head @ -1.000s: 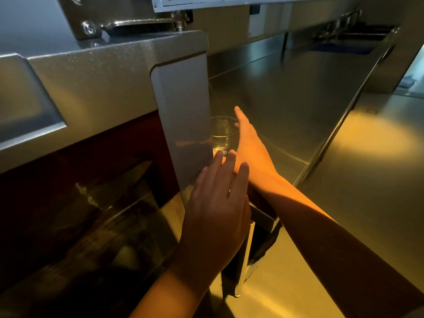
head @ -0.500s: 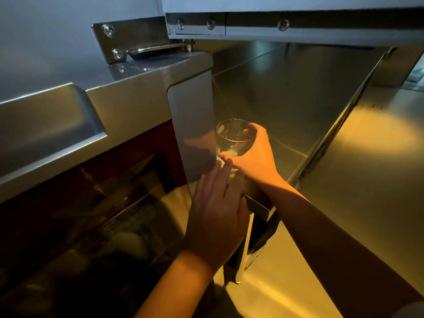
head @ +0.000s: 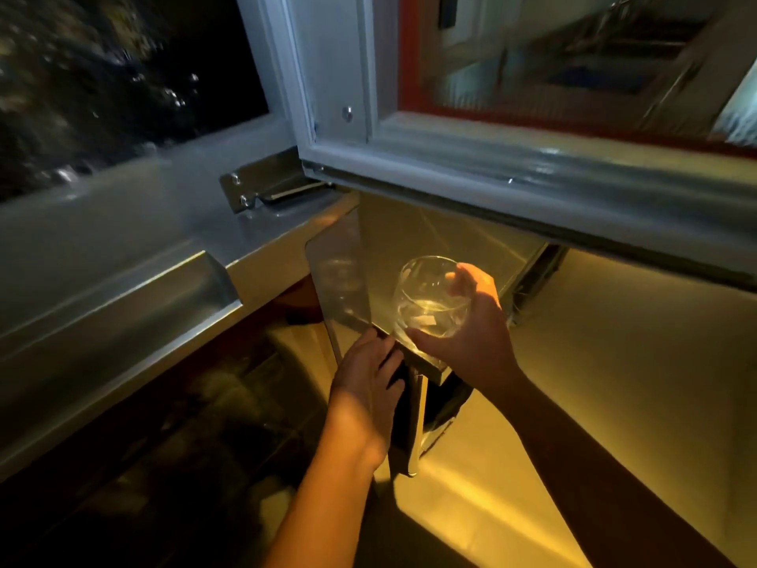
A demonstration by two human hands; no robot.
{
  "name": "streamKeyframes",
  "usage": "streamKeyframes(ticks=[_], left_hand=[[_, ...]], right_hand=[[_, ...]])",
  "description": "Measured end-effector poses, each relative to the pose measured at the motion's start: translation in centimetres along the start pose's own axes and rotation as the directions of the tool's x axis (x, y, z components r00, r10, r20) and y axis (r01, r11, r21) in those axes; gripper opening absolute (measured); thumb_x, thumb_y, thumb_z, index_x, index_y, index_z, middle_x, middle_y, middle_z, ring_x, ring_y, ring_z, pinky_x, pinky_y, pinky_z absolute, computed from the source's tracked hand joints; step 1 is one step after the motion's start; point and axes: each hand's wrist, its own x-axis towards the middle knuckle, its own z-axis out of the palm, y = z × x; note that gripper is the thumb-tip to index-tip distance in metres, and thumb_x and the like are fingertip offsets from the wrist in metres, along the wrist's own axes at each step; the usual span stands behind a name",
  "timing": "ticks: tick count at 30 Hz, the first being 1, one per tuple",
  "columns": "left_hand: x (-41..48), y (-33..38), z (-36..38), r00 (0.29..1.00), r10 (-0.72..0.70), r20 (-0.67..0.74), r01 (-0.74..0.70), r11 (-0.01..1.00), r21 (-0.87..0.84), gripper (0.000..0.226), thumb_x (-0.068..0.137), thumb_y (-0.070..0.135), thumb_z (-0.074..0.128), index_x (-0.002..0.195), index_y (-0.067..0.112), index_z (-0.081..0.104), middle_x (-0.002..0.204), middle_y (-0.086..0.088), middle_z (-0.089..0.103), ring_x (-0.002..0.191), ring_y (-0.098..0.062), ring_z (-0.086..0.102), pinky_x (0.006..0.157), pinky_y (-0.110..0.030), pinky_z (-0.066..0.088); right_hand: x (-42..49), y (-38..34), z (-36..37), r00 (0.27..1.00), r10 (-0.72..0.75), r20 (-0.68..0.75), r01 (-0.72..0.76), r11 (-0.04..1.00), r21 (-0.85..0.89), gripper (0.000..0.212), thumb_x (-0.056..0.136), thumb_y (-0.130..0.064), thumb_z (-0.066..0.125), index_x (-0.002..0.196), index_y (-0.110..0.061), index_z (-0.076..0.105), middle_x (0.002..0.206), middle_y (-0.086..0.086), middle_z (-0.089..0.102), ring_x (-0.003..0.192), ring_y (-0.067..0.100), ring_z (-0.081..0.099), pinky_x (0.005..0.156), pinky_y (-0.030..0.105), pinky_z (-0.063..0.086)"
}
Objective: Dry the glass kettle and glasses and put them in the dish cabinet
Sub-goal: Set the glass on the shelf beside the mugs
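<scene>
Head view: wide-angle, looking down and forward; dim, yellow light at lower right, blur along the top of the frame.
Right hand (head: 471, 334): centre right, fingers and thumb curled round a round clear drinking glass (head: 430, 299), thumb low on the near side, fingertips on the far wall.
Glass: tilted, mouth turned toward upper left, held just over a thin dark ledge (head: 430, 364); touching the ledge or apart, cannot tell.
Left hand (head: 368, 383): lower centre, fingers straight and close together, laid flat on a dark upright strip under the ledge, gripping nothing.
Hidden: lower right of the glass covered by the palm; strip under the left hand mostly covered; both forearms cut off by the bottom edge.
Hard to make out: dark glossy surface at lower left, only reflections; black pane (head: 102, 75) at upper left, only speckled glints; blurred shapes behind the window of the open grey metal door (head: 450, 157).
Edges: door's lower rail just above the glass; pale grey upright panel (head: 336, 289) just left of it; steel hinge bracket (head: 262, 190) further up and left.
Open room: bare yellow-lit steel counter (head: 614, 362) to the right of the right arm.
</scene>
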Motion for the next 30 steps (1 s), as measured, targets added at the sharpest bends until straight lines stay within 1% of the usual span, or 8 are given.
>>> streamKeyframes(ticks=[5,9,13,15,17,22,26,30], left_hand=[[-3.1,2.0,0.7,0.988,-0.107,0.114,0.129,0.968,-0.215,0.023,0.076,0.021,0.049,0.093,0.009,0.06,0.087,-0.012,0.07,0.092,-0.028,0.059,0.084,-0.042,0.041],[-6.1,3.9,1.0,0.984,-0.102,0.149,0.144,0.943,-0.301,0.031,0.088,0.025,0.039,0.102,0.007,0.061,0.107,-0.02,0.064,0.098,-0.029,0.06,0.087,-0.042,0.043],[-7.9,5.6,0.5,0.977,-0.151,0.149,0.2,0.89,-0.409,0.026,0.094,0.006,0.046,0.118,0.012,0.053,0.103,0.008,0.06,0.095,0.016,0.055,0.089,-0.007,0.038],[-9.6,6.5,0.3,0.989,-0.074,0.127,0.12,0.906,-0.406,0.053,0.081,0.026,0.063,0.128,0.006,0.048,0.114,-0.01,0.062,0.111,-0.01,0.058,0.098,-0.026,0.043],[-11.7,8.0,0.1,0.999,-0.004,0.054,0.021,0.949,-0.314,0.052,0.081,0.041,0.058,0.119,0.005,0.054,0.109,-0.022,0.065,0.107,-0.032,0.059,0.091,-0.042,0.045],[-14.6,10.4,-0.2,0.994,0.098,0.05,-0.074,0.931,-0.358,0.049,0.094,0.04,0.032,0.104,0.001,0.06,0.083,-0.02,0.07,0.078,-0.029,0.066,0.068,-0.037,0.043],[-16.5,12.3,-0.8,0.986,0.167,0.004,-0.152,0.91,-0.386,0.051,0.095,0.041,0.031,0.103,0.002,0.062,0.083,-0.018,0.071,0.084,-0.027,0.062,0.069,-0.037,0.042],[-18.2,14.3,-1.5,0.972,0.237,0.008,-0.212,0.886,-0.413,0.054,0.094,0.042,0.033,0.1,-0.002,0.063,0.087,-0.021,0.07,0.082,-0.031,0.065,0.074,-0.038,0.043]], right_hand=[[-2.1,-3.7,-1.2,0.999,-0.034,0.002,0.034,0.998,0.05,0.088,0.055,-0.019,0.087,0.127,-0.01,0.038,0.113,0.0,0.049,0.1,0.0,0.048,0.074,0.0,0.037],[-3.6,-7.7,-1.2,0.996,0.011,0.088,-0.022,0.992,0.125,0.094,0.052,-0.024,0.089,0.129,-0.024,0.035,0.114,-0.01,0.047,0.102,-0.012,0.043,0.073,-0.004,0.035],[-4.6,-12.0,-1.3,0.983,0.002,0.183,-0.037,0.981,0.189,0.097,0.049,-0.029,0.09,0.125,-0.037,0.03,0.107,-0.029,0.04,0.095,-0.019,0.039,0.07,-0.005,0.035],[-5.1,-14.0,-1.3,0.977,-0.025,0.213,-0.019,0.979,0.204,0.085,0.056,-0.023,0.087,0.118,-0.04,0.031,0.099,-0.031,0.041,0.087,-0.022,0.043,0.07,-0.003,0.036],[-5.4,-15.7,-1.4,0.969,-0.106,0.225,0.057,0.975,0.216,0.074,0.059,-0.02,0.085,0.107,-0.042,0.034,0.097,-0.03,0.045,0.088,-0.024,0.047,0.075,0.0,0.039],[-5.2,-18.7,-0.7,0.929,-0.247,0.274,0.175,0.949,0.262,0.079,0.057,-0.027,0.087,0.112,-0.046,0.033,0.113,-0.026,0.045,0.104,-0.019,0.045,0.079,0.0,0.04],[-4.9,-20.7,0.5,0.898,-0.317,0.305,0.231,0.929,0.288,0.09,0.053,-0.044,0.08,0.127,-0.04,0.028,0.128,-0.011,0.042,0.116,-0.006,0.042,0.086,0.003,0.039],[-4.6,-23.5,1.6,0.849,-0.365,0.383,0.207,0.895,0.395,0.098,0.052,-0.041,0.082,0.132,-0.037,0.027,0.124,-0.017,0.045,0.111,-0.011,0.045,0.086,0.011,0.046]])
